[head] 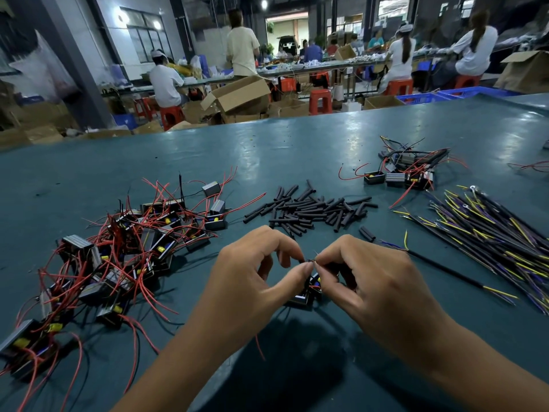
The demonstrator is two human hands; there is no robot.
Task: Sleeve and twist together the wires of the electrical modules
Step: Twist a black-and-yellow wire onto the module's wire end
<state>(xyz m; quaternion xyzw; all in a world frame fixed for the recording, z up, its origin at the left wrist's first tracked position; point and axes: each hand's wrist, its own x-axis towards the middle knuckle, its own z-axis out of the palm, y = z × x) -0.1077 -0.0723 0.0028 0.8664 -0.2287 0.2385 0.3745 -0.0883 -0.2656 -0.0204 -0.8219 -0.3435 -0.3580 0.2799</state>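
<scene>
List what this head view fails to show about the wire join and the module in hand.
- Wire ends: too small; twisted or merely touching, cannot tell.
- Module under the hands: mostly hidden by left hand and right hand.
- Sleeve on that wire: cannot tell.
- Left module pile: cut off by the frame edge.

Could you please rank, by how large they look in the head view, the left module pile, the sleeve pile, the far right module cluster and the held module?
1. Left module pile
2. Sleeve pile
3. Far right module cluster, though its distance makes this unsure
4. Held module, mostly hidden by the left hand and right hand
</scene>
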